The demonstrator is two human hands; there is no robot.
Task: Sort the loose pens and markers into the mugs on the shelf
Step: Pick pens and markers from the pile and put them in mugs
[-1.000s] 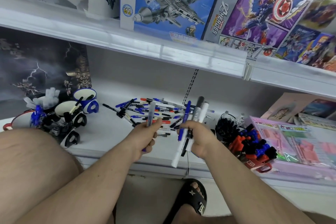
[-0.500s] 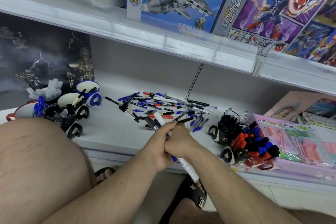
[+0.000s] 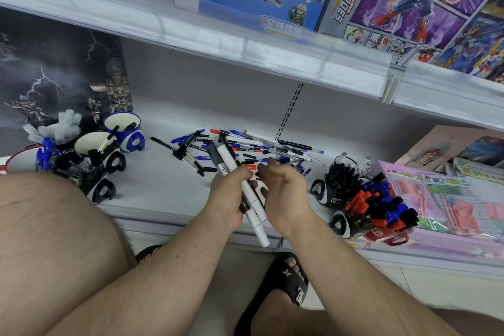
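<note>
My left hand (image 3: 228,194) grips a bundle of white and grey markers (image 3: 227,162) that slants from upper left to lower right over the shelf's front edge. My right hand (image 3: 283,194) hovers just right of the bundle with loosely curled fingers and holds nothing. A heap of loose pens (image 3: 261,148), blue, black and red, lies on the white shelf (image 3: 163,180) behind both hands. Mugs on the left (image 3: 124,131) hold a few pens. Mugs on the right (image 3: 341,185) are packed with black, red and blue markers.
A dark poster box (image 3: 54,76) stands behind the left mugs. Pink stationery packs (image 3: 447,199) lie at the right. The upper shelf (image 3: 245,46) with toy boxes overhangs. My knee (image 3: 54,240) is at the lower left, my sandalled foot (image 3: 283,281) below the shelf.
The markers passed from my right hand into my left, which now grips the whole bundle. My right hand let go and drew slightly right. The view dipped lower.
</note>
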